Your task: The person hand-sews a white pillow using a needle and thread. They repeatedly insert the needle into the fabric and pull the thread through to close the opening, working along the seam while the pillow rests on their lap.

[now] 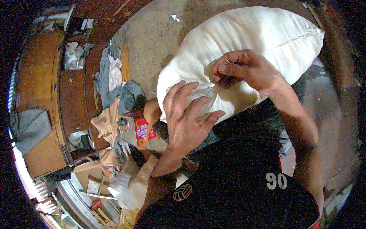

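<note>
A big, plump white cushion (236, 36) lies across my lap, its cloth puckered near my hands and a seam running along its right end. My left hand (187, 114) rests on the cushion's near left part, palm down with fingers spread and holding nothing. Just right of it, my right hand (242, 70) is pinched above the cloth. A thin, pale, needle-like thing (228, 61) shows at its fingertips; its exact kind is too small to tell. Below those fingertips the cloth gathers into a small peak.
To my left stands a wooden cabinet (40, 72) with open compartments holding cloth and rolls. Grey cloth (129, 95) and a red-and-white box (139, 131) are close by on the left. A white sack (124, 185) and scattered odds and ends lie at lower left. Bare floor (152, 38) shows beyond the cushion.
</note>
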Motion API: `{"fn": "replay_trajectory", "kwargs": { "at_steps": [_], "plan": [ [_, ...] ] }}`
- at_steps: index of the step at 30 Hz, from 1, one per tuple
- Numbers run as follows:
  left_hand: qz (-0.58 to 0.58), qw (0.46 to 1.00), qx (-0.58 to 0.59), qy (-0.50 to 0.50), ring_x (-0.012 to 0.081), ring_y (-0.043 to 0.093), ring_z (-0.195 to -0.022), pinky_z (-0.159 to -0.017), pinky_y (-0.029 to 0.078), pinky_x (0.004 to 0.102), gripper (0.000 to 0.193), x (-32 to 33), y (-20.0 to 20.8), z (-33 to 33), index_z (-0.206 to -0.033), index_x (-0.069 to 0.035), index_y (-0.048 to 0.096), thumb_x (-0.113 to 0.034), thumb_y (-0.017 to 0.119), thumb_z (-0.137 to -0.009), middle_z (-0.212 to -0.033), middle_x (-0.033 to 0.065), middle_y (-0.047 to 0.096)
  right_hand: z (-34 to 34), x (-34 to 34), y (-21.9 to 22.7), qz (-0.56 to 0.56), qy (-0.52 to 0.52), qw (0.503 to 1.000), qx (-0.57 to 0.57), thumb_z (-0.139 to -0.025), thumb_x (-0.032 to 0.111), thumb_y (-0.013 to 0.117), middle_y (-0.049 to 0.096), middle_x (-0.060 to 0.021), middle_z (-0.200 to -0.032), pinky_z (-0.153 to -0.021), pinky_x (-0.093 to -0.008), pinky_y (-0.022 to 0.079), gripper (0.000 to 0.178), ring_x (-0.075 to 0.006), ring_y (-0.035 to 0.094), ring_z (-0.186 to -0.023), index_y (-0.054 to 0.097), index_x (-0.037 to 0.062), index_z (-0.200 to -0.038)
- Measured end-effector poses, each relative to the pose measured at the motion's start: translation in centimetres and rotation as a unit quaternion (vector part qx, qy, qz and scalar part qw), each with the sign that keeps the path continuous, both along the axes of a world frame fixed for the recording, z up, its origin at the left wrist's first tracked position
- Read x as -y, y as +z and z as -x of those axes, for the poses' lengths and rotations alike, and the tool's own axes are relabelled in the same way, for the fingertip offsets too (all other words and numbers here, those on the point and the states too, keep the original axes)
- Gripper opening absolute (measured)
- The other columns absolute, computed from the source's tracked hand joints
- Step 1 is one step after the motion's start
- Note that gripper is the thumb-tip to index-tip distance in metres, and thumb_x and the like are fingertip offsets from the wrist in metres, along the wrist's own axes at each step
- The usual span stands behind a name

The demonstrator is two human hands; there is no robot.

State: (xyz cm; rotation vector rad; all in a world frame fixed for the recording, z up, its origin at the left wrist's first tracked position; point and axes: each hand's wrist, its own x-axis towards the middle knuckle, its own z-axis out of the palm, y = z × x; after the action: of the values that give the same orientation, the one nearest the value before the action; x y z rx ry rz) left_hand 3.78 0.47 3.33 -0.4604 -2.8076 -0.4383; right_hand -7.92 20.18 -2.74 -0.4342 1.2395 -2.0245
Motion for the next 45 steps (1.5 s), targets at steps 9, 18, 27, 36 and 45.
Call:
{"fn": "replay_trajectory", "kwargs": {
  "at_steps": [9,18,27,36,45],
  "plan": [
    [-0.101,0.994,0.050,0.009,0.0338,0.051,-0.123,-0.104,0.040,0.0450,0.018,0.7,-1.0,0.6,-0.088,-0.008,0.068,-0.009,0.080,-0.074,-0.122,0.0081,0.061,0.1,-0.2,-0.1,-0.027,0.026,0.997,-0.063,-0.099,0.029,0.061,0.071,-0.0023,-0.091,-0.075,-0.0267,0.052,0.028,-0.0102,0.064,-0.079,0.069,0.0017,-0.103],
    [-0.129,0.990,0.055,0.018,0.0342,0.052,-0.122,-0.104,0.041,0.0452,0.016,1.0,-1.1,0.4,-0.088,-0.008,0.066,-0.005,0.077,-0.077,-0.117,0.0079,0.062,-0.1,0.1,0.0,-0.038,0.029,0.995,-0.089,-0.100,0.028,0.060,0.070,-0.0019,-0.091,-0.076,-0.0267,0.052,0.028,-0.0098,0.063,-0.081,0.069,0.0013,-0.102],
    [-0.128,0.990,0.055,0.004,0.0349,0.052,-0.123,-0.104,0.041,0.0457,0.015,1.2,-1.0,0.2,-0.091,-0.007,0.065,-0.005,0.075,-0.080,-0.115,0.0077,0.062,-0.1,0.2,-0.3,-0.030,0.033,0.993,-0.113,-0.101,0.028,0.059,0.069,-0.0017,-0.091,-0.076,-0.0259,0.051,0.028,-0.0094,0.062,-0.080,0.068,0.0012,-0.102],
    [-0.150,0.988,0.045,0.012,0.0352,0.054,-0.121,-0.104,0.041,0.0457,0.014,1.1,-1.5,0.3,-0.091,-0.006,0.064,-0.005,0.073,-0.082,-0.113,0.0095,0.064,0.0,0.1,0.1,-0.013,0.056,0.995,-0.080,-0.100,0.030,0.060,0.070,-0.0029,-0.089,-0.077,-0.0275,0.053,0.031,-0.0109,0.065,-0.081,0.069,0.0008,-0.099],
    [-0.149,0.989,0.022,0.007,0.0350,0.057,-0.115,-0.100,0.042,0.0461,0.015,1.0,-2.8,0.5,-0.095,-0.007,0.065,-0.005,0.072,-0.081,-0.109,0.0097,0.065,-0.5,0.6,-0.1,-0.023,0.106,0.993,-0.040,-0.098,0.029,0.063,0.071,-0.0041,-0.088,-0.075,-0.0291,0.055,0.028,-0.0130,0.067,-0.079,0.069,0.0016,-0.097]
  ]
}}
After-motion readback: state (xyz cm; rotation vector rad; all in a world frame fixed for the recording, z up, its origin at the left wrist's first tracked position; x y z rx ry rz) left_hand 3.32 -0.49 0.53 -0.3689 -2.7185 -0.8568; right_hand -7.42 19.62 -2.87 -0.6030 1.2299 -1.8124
